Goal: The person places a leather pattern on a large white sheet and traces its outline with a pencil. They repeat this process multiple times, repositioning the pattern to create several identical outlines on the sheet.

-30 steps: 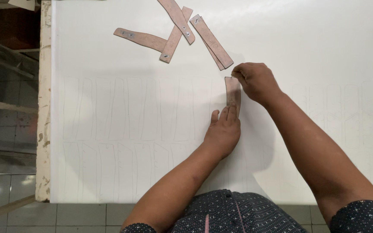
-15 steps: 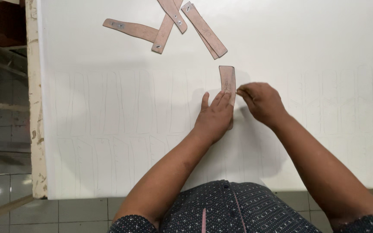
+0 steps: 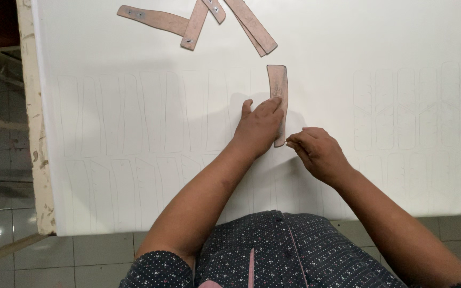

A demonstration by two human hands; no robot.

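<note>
The left hand (image 3: 260, 128) lies flat on a narrow brown template strip (image 3: 278, 85), its fingers spread and pressing the lower half of the strip down onto the white sheet (image 3: 134, 48) that covers the counter. The strip's long axis runs away from the person, nearly straight up the view with a slight bow, so its far end shows bare above the fingertips and its near end sticks out just below the hand.

The right hand (image 3: 316, 152) sits just to the right of that near end, fingers drawn together in a pinching grip with the tips touching or almost touching the strip's lower corner. Whether something thin is held in that pinch cannot be told. So the strip lies up and to the left of the right hand, directly under the left, and both hands are close to each other at its near end.

Faint outlines (image 3: 124, 112) of the same long shape stand in rows across the sheet on both sides. About 4 spare brown strips (image 3: 198, 21) lie crossed near the far edge, well apart from the hands.
</note>
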